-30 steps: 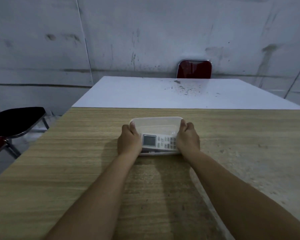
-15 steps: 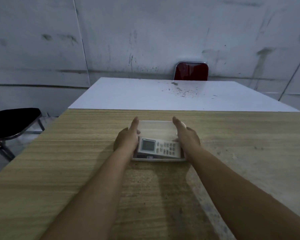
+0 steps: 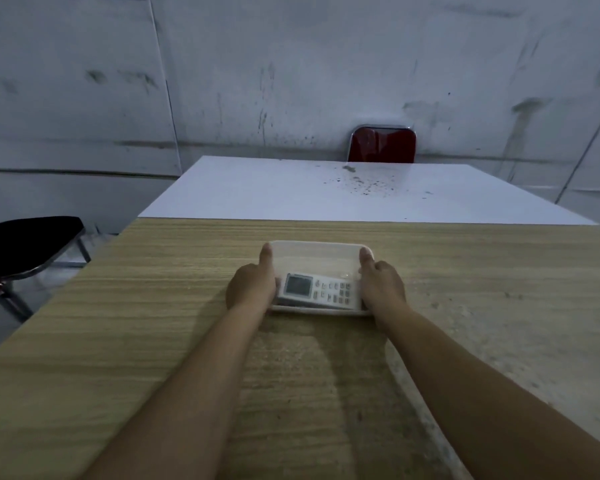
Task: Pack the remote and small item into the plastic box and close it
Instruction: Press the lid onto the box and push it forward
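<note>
A clear plastic box [image 3: 321, 251] sits on the wood-grain surface [image 3: 153, 306], straight ahead of the person and centred between the two forearms. The white remote [image 3: 321, 292] lies in its near half, long axis running left to right across the box, its screen end toward the left hand [image 3: 252, 289] and its button end toward the right hand [image 3: 381, 284]. The left hand cups the left short end of the box with its thumb lying along the rim; the right hand does the same at the right short end. Both are wrapped against the box walls in a light clasp, neither one flat nor fisted, and the fingers on the outer sides are hidden, so how firmly they grip cannot be told. Whether a lid already rests on the box cannot be settled: the plastic is see-through and the light is dim. The small item is not clearly visible; a faint glint near the right end of the remote may be it, but that is too small to tell. The relation that matters is symmetry: the box's long axis lies crosswise, each hand is equally near its own end, and any pressing or seating of a lid would probably come down evenly from both sides. Beyond the wood lies a white tabletop [image 3: 274, 192] with a red chair [image 3: 381, 143] behind it, and a black chair [image 3: 28, 244] stands at the left.
</note>
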